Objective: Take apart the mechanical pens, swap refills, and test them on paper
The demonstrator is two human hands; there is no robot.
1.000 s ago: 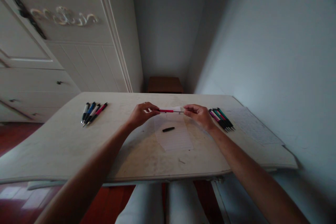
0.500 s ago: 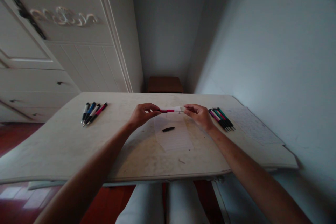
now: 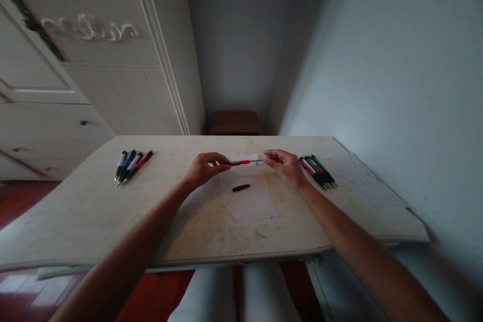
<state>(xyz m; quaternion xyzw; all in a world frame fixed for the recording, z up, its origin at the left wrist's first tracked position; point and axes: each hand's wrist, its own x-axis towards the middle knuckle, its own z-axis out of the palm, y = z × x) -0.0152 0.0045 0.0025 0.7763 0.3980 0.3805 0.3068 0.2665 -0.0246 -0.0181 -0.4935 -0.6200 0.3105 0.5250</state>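
Note:
Between my two hands a red pen barrel (image 3: 241, 162) lies level above a lined sheet of paper (image 3: 254, 204). My left hand (image 3: 207, 166) pinches the barrel's left end between thumb and fingers. From the barrel's right end a thin dark ink refill (image 3: 257, 161) sticks out, and my right hand (image 3: 282, 162) pinches its far tip. How far the refill reaches inside the barrel is hidden. Below them on the paper rests a loose black pen grip (image 3: 241, 187), apart from both hands.
Several pens (image 3: 133, 166) lie grouped on the left of the white table (image 3: 181, 241). Another row of pens (image 3: 317, 172) lies right of my right hand, beside a written sheet (image 3: 366, 181). A white cabinet (image 3: 113, 95) stands left, and a wall (image 3: 396, 85) borders the right.
The left end of the red barrel has dipped slightly, so it tilts a little. Both hands keep their pinch, and the whole view has shifted slightly.

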